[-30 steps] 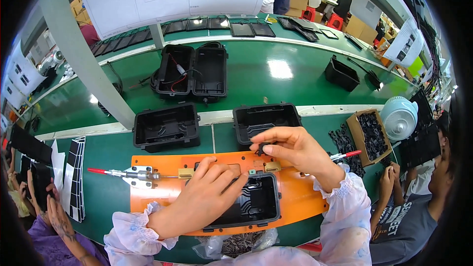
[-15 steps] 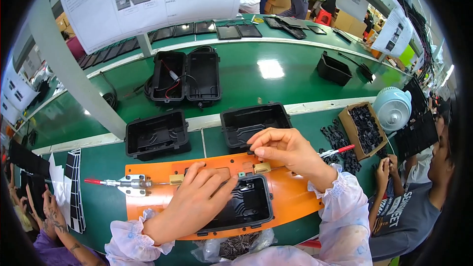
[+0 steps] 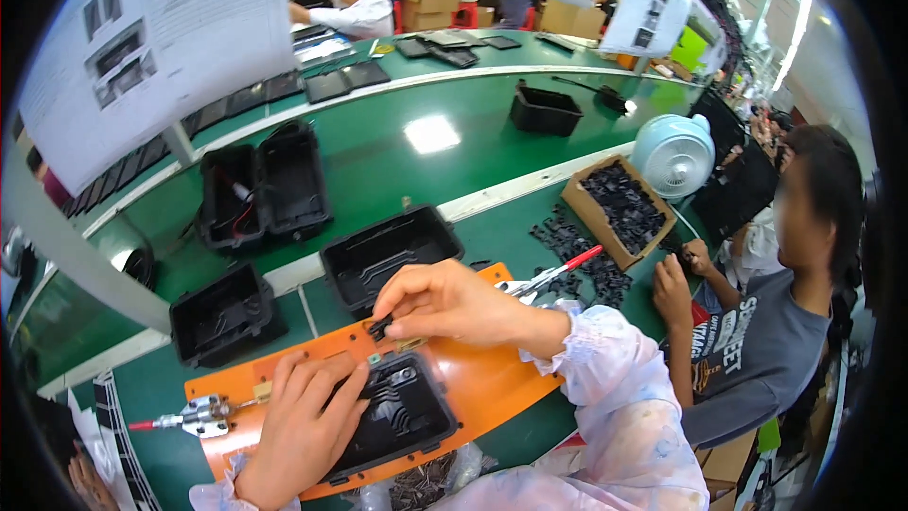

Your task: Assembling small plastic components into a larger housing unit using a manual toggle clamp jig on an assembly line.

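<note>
The left hand (image 3: 301,424) is laid flat, palm down, on the orange fixture plate (image 3: 492,386), its fingers (image 3: 342,390) spread and pressed against the left rim of the black plastic housing (image 3: 397,416); nothing is gripped. The housing is seated open side up in the middle of the orange plate, its ribbed interior and a small light fitting being shown at the upper edge. At the plate's far left end a metal toggle clamp (image 3: 199,414) with a red-tipped handle is fixed. The right hand (image 3: 452,305) is reached across the plate's upper edge, thumb and forefinger pinched on a small dark part (image 3: 378,327) just above the housing's top rim.
</note>
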